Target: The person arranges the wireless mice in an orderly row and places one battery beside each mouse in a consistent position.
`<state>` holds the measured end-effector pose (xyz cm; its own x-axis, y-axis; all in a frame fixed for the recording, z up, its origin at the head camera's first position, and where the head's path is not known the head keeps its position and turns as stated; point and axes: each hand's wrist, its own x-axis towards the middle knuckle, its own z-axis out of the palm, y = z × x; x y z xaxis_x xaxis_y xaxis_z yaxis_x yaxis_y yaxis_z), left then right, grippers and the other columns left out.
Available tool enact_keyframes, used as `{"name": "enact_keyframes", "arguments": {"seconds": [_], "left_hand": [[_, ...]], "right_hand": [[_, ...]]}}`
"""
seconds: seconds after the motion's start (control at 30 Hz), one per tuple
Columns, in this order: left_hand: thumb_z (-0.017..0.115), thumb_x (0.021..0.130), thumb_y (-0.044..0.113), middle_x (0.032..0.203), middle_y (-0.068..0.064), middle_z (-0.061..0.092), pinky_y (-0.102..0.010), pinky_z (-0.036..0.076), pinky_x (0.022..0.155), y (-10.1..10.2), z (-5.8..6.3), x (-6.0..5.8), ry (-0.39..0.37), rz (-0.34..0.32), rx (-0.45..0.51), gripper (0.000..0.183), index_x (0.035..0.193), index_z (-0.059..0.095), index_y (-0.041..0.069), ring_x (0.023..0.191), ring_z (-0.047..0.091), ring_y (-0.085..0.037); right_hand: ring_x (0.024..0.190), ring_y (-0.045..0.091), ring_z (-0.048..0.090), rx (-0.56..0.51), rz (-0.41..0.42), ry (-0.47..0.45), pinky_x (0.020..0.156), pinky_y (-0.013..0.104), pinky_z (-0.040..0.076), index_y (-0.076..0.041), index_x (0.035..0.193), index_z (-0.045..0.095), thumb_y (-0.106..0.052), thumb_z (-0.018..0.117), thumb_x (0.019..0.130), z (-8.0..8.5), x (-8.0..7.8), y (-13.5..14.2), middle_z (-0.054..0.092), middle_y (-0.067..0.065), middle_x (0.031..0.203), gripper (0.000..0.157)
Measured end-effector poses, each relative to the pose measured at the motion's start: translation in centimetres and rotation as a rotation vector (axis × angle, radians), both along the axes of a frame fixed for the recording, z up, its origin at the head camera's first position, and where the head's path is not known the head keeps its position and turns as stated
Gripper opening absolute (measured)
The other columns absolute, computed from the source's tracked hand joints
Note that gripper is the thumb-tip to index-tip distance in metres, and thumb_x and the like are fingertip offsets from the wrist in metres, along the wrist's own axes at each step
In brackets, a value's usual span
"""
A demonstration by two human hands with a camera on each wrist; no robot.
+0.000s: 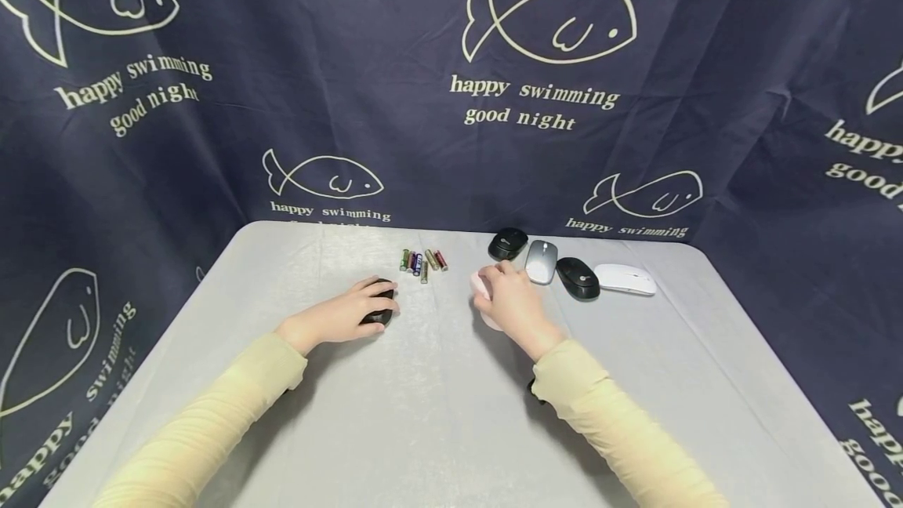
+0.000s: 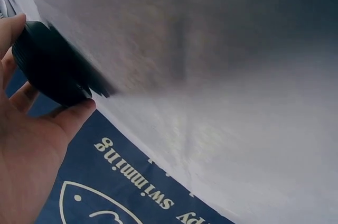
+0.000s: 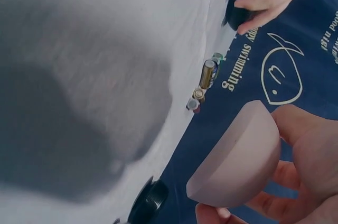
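On the left side of the table, my left hand (image 1: 347, 313) grips a black computer mouse (image 1: 382, 315), fingers and thumb at its sides. The left wrist view shows that same black mouse (image 2: 50, 65) close to the tabletop. My right hand (image 1: 516, 302) holds a pale pink computer mouse (image 1: 480, 285), which it partly covers in the head view. Seen from the right wrist, the pink mouse (image 3: 237, 160) sits between the thumb and fingers. Several small batteries (image 1: 419, 263) lie in a group between the two hands, farther back.
Beyond the right hand, a black mouse (image 1: 507, 243), a grey mouse (image 1: 541, 262), another black mouse (image 1: 578, 279) and a white mouse (image 1: 626, 279) form a row. The grey-white table (image 1: 423, 414) meets a dark blue fish-print curtain (image 1: 423, 100) at its back edge.
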<state>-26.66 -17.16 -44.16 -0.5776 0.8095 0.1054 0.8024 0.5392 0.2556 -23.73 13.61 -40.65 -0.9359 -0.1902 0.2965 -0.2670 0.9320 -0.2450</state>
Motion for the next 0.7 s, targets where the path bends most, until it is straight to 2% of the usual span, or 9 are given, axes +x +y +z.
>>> {"name": "enact_keyframes", "arguments": {"seconds": [0.23,0.43,0.7], "left_hand": [[0.066,0.088,0.018,0.142,-0.025,0.040,-0.060,0.028,0.108,1.1,0.4,0.2,-0.010,-0.011,0.005,0.035,0.122,0.059,0.011,0.130,0.030,-0.054],[0.065,0.089,0.019,0.143,-0.024,0.040,-0.058,0.028,0.108,1.5,0.4,0.3,-0.020,0.002,-0.005,0.036,0.123,0.059,0.013,0.131,0.029,-0.053],[0.064,0.089,0.019,0.144,-0.023,0.039,-0.060,0.028,0.107,1.5,0.3,0.5,-0.033,0.014,-0.004,0.036,0.124,0.059,0.013,0.132,0.028,-0.053]], "right_hand": [[0.091,0.040,0.058,0.004,-0.022,-0.014,0.068,0.050,0.053,-0.014,0.114,0.064,-0.029,0.065,0.082,-0.4,-0.2,-1.5,0.061,0.010,0.113,0.036],[0.090,0.039,0.057,0.020,-0.022,0.008,0.068,0.049,0.054,-0.012,0.114,0.064,-0.030,0.063,0.085,-0.9,-0.5,-2.5,0.061,0.011,0.111,0.034],[0.082,0.037,0.055,0.043,-0.007,0.050,0.061,0.046,0.053,-0.007,0.109,0.064,-0.026,0.063,0.087,-2.0,-0.5,-3.4,0.060,0.014,0.105,0.030]]}}
